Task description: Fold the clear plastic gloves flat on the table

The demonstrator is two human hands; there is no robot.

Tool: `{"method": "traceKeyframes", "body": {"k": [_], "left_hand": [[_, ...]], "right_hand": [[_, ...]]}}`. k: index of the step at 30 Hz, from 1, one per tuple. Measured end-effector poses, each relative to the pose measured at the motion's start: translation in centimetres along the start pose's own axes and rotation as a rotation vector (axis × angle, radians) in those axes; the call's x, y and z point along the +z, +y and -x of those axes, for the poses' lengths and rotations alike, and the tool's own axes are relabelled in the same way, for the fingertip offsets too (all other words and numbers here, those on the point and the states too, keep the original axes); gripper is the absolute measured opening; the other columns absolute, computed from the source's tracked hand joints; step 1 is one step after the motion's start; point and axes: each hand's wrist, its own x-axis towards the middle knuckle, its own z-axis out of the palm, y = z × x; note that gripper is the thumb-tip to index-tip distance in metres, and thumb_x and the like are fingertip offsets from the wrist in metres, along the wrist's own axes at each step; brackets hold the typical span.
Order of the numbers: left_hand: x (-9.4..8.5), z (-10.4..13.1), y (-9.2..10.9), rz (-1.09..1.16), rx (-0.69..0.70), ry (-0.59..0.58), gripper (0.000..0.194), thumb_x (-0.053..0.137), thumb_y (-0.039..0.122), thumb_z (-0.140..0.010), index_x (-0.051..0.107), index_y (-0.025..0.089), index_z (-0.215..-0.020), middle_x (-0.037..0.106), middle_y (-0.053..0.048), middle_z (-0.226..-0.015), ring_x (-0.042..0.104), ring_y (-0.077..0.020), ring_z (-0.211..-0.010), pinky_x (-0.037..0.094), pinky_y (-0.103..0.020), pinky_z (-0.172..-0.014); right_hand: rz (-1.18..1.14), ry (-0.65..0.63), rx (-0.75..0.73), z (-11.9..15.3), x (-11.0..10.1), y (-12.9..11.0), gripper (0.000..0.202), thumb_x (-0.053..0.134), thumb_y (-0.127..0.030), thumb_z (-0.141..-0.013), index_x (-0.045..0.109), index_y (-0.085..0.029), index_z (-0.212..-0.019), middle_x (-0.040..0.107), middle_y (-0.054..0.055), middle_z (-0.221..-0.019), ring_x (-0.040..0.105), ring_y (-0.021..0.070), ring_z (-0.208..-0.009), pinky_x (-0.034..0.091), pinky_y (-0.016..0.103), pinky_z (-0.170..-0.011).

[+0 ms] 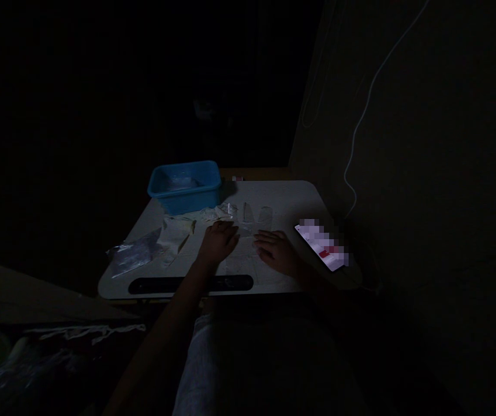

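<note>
A thin clear plastic bag (256,222) with two handle-like flaps lies flat on the small white table (291,196). On its left side rests my left hand (219,241), palm down, fingers bent slightly and apart. My right hand (276,251) is at the bag's right side, its fingers spread loosely toward the left. Neither hand visibly grips anything. Crumpled pale wrappings (219,212) lie just beyond my left hand, and a pale sheet (174,234) is to its left. The dim light hides fine detail.
A blue basket (187,199) with clear plastic inside stands at the table's back left. A plastic packet (133,255) lies at the left edge. A lit phone (323,245) is on the right. A dark slot (191,283) runs along the front; a white cable (371,86) hangs right.
</note>
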Motion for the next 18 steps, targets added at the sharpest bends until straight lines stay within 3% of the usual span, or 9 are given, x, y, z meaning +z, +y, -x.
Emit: {"method": "traceKeyframes", "body": {"k": [18], "left_hand": [[-0.15,-0.07,0.19,0.035,0.012,0.037,0.035,0.035,0.032,-0.086,0.059,0.018,-0.109,0.06,-0.008,-0.113,0.05,-0.0204,-0.106,0.039,-0.039,-0.09]], "right_hand": [[0.016,0.003,0.013,0.15,-0.16,-0.17,0.024,0.049,-0.021,-0.082,0.062,-0.022,-0.103,0.059,0.007,-0.12,0.046,0.0198,-0.118,0.032,0.041,-0.092]]}}
